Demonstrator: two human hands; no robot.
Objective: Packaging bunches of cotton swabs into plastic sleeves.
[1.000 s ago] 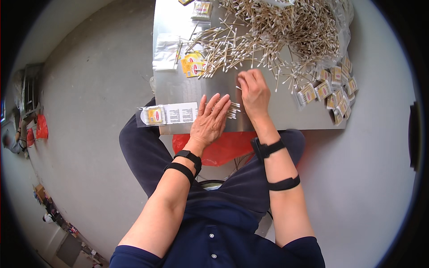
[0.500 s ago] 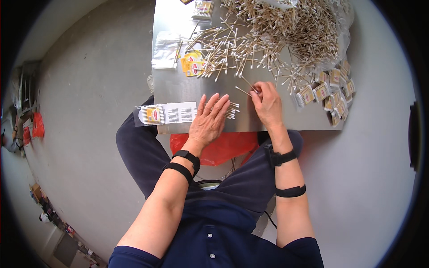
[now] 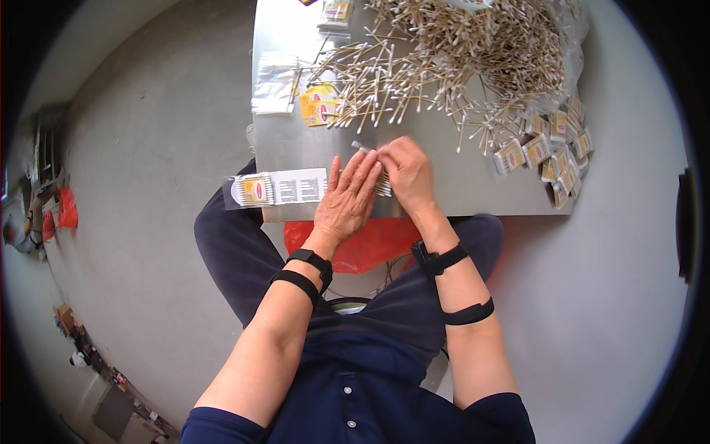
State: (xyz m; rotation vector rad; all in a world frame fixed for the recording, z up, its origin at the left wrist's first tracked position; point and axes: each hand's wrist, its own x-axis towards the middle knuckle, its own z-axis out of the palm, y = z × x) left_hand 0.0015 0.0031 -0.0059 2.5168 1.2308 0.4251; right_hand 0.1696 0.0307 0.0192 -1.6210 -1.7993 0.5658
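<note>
While the person sat at the grey bench [image 3: 458, 185], both hands worked close together near its front edge. The left hand [image 3: 349, 200] lay flat, palm down, fingers spread and extended, pressing on a small row of cotton swabs [image 3: 381, 185] whose ends showed just past the fingertips; its grip was apart, not clamped on anything. The right hand [image 3: 407, 174] sat just beside it, touching the same row, with thumb and forefinger pinched together on a single swab [image 3: 364, 147] that pointed up and to the left. Whether further swabs lay under that palm could not be told.

To the left of the left hand, a filled clear packet with a yellow and white label [image 3: 277, 189] lay across the bench edge, partly overhanging it. A large loose heap of swabs [image 3: 451, 55] covered the far part of the bench. Empty clear bags [image 3: 275, 92] and yellow label cards [image 3: 319, 105] lay at the far left, near the heap. A group of small finished packs [image 3: 551, 152] lay at the right side, well apart from the hands. A red bag [image 3: 362, 248] showed below the bench edge, over the person's lap.
</note>
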